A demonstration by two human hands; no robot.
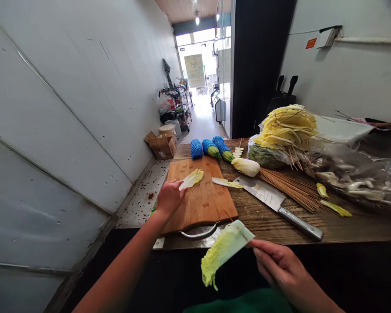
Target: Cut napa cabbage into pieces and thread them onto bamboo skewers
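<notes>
My left hand pinches the stem end of a napa cabbage leaf over the wooden cutting board. In front of me, my right hand is closed on a bamboo skewer. A larger cabbage leaf is threaded on it, pale stem toward my fingers and frilly yellow-green end hanging down; the skewer's tip shows beyond the leaf. Another narrow leaf lies across the board's right edge, reaching onto the cleaver. Most of the held skewer is hidden by leaf and fingers.
Loose skewers fan out behind the cleaver. A small cabbage and net-wrapped vegetables line the back. To the right are skewered leaves piled high and bagged mushrooms. A white wall runs along the left.
</notes>
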